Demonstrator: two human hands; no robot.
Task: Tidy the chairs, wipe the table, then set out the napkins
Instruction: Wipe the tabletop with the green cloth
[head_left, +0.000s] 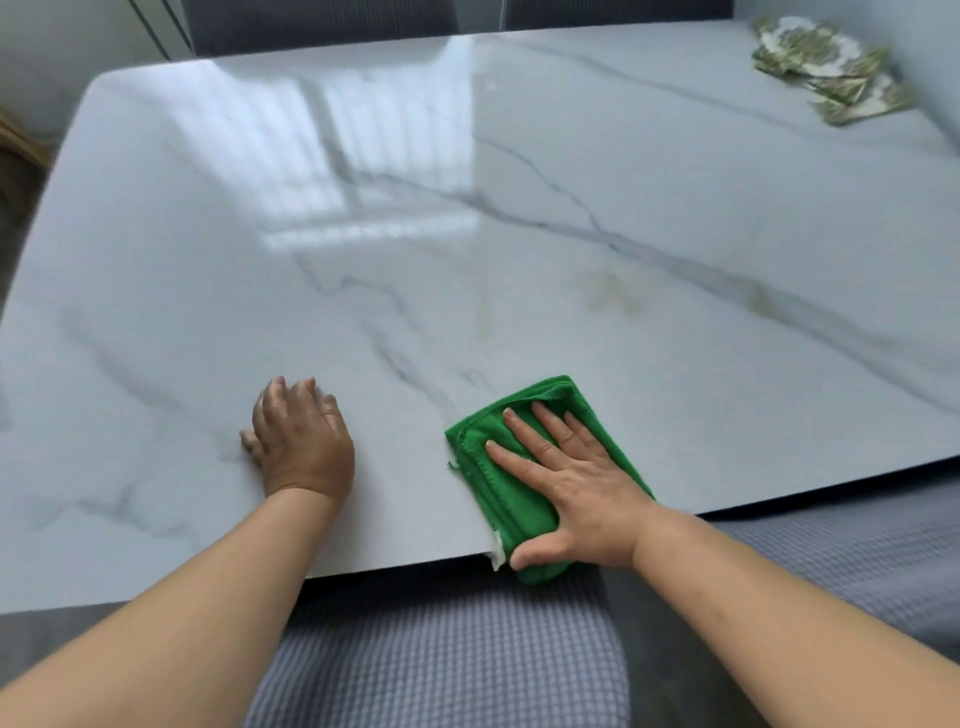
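The marble table (571, 182) bears a green cloth (501, 491) at its near edge and patterned napkins (826, 67) far right.

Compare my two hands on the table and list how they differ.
The right hand lies flat on the folded green cloth, fingers straight and spread; the left hand rests on the bare table, fingers loosely bent. The right hand sits at the near edge; the left hand is farther in. Both are palm down.

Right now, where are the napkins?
In the head view, the napkins lie at the far right corner of the table, far from the green cloth.
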